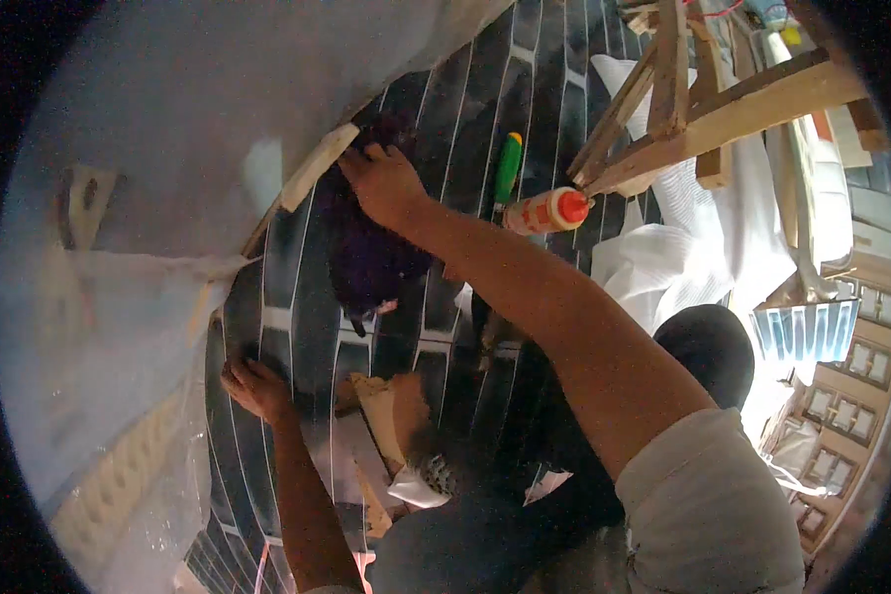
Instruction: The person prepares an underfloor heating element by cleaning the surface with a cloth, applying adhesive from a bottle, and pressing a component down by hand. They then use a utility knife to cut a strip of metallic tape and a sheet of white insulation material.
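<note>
We have our right hand [384, 184] at about 11 o'clock, bent fingers against the side of a pale strip [319, 170]; we cannot tell whether they grip it or only press. The strip lies between 10 and 11 o'clock, along the edge of the pale sheeting [168, 188]. Our left hand [257, 389] is at 8 o'clock, low over the dark floor [307, 346] by that edge; we see nothing in it, though its fingertips are too dim to show whether they pinch anything.

If we pushed unevenly from just 1 side, we judge the strip could skew or slip off the edge. A careless backward sweep of our right forearm could knock the red-capped bottle [540, 215] between 1 and 2 o'clock, or nudge the green-handled tool [508, 168] at 1 o'clock. The dark cloth [366, 262] at 10 o'clock might snag under our wrist.

The bottle is the 1 container we can make out clearly; its cap is on and its contents are hidden
</note>
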`<state>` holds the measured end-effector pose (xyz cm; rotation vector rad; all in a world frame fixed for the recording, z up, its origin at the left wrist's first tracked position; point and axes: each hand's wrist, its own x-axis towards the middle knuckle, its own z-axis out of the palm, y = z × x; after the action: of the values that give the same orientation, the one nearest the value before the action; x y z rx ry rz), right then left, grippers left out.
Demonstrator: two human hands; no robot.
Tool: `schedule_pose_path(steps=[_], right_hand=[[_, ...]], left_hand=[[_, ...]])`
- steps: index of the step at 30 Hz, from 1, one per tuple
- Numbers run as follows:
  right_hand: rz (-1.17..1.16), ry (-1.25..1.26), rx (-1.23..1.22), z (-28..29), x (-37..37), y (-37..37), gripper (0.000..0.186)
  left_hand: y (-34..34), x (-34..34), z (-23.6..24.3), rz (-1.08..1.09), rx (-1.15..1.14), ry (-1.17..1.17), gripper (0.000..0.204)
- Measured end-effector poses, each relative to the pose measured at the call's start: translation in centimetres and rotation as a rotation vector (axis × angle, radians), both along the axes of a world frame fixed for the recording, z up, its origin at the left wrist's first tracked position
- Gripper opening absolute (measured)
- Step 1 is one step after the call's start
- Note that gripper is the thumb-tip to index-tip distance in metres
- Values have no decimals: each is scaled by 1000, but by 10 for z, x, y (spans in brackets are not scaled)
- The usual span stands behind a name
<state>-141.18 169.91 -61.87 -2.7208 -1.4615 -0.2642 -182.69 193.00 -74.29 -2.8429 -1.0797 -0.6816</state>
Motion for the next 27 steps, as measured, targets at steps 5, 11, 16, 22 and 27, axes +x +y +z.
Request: schedule_pose_path(steps=[5,11,16,22,27], right_hand=[[-157,4,42,-22,69,-5,42],[-345,369,-616,-19,103,17,46],[18,-47,49,-26,2,11,51],[223,90,-120,-8,-101,-16,58],[382,244,-77,21,-180,-41,55]], left_hand=[[-46,46,54,-26,-78,-21,29],[-30,41,40,34,-242,-89,31],[-30,44,81,-25,-27,-46,26],[-36,54,68,-43,65,-68,22],[-46,66,83,-56,68,-90,23]])
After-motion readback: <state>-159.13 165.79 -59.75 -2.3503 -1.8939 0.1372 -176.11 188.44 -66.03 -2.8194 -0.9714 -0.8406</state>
